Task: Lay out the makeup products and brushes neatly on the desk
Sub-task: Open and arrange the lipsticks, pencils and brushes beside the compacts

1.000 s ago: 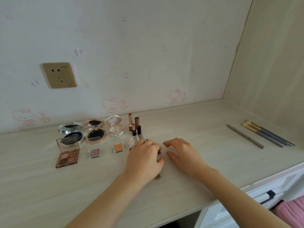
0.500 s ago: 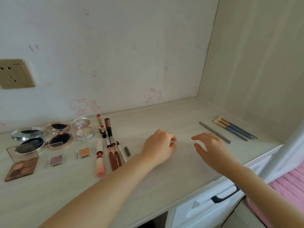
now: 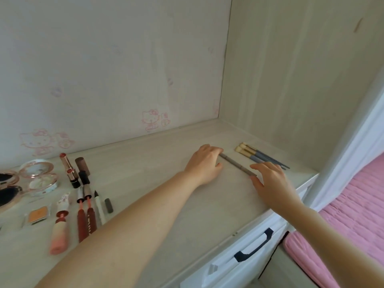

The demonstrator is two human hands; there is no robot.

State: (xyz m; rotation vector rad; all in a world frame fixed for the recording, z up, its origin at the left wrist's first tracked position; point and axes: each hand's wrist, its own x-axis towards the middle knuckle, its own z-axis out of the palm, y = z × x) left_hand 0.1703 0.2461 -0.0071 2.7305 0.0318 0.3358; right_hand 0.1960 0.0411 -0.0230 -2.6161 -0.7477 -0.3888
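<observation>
Two hands meet one item in the head view: a slim grey pencil (image 3: 238, 164) lying flat on the worktop (image 3: 158, 163) toward its right end. The left hand (image 3: 204, 163) has curled fingers on the far tip; the right hand (image 3: 270, 179) has its fingers at the near tip. Whether either grip actually pinches the pencil cannot be told. Holding both ends suggests squaring it or shifting it lengthwise.

Just beside it, toward the side panel, the brushes (image 3: 257, 155) lie parallel, bristles pointing to the wall, apparently already sorted.

Well apart, at the left, the lip products (image 3: 83, 213) lie in a row beside the compacts (image 3: 39, 175), grouped by kind. Judged from this layout, the pencil is among the last pieces to place.
</observation>
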